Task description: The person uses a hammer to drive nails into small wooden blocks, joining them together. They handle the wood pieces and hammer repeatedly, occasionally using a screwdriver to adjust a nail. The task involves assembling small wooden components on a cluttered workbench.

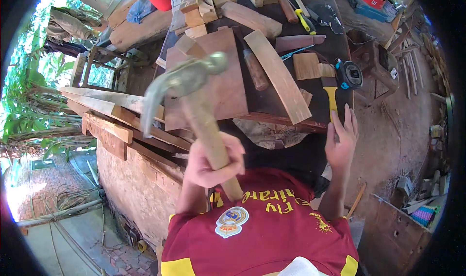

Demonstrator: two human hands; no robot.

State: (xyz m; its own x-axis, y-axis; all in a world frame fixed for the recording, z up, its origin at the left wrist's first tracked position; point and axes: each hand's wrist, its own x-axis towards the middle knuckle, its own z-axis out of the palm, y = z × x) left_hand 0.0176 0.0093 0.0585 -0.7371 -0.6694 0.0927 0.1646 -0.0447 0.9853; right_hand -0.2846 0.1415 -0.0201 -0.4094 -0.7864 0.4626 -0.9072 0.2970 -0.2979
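Observation:
My left hand (pixel 216 162) is wrapped round the wooden handle of a claw hammer (pixel 206 123). The hammer is raised in front of my chest, its metal head up and its claw to the left; the head is slightly blurred. At the table's right front edge, my right hand (pixel 342 137) has a paintbrush (pixel 330 98) with a yellow handle between thumb and fingers. Its other fingers are fairly straight. The brush's bristles lie by a small wooden block (pixel 307 66). Just beyond that hand is a black and blue tape measure (pixel 349 75).
The dark table (pixel 313 98) carries a flat brown board (pixel 206 81), a long wooden strip (pixel 276 77), a wooden-handled tool (pixel 255 69), several offcuts and a yellow-and-black handled tool (pixel 305 21). Long planks (pixel 121 113) stick out at left. A stool (pixel 376 69) stands at right.

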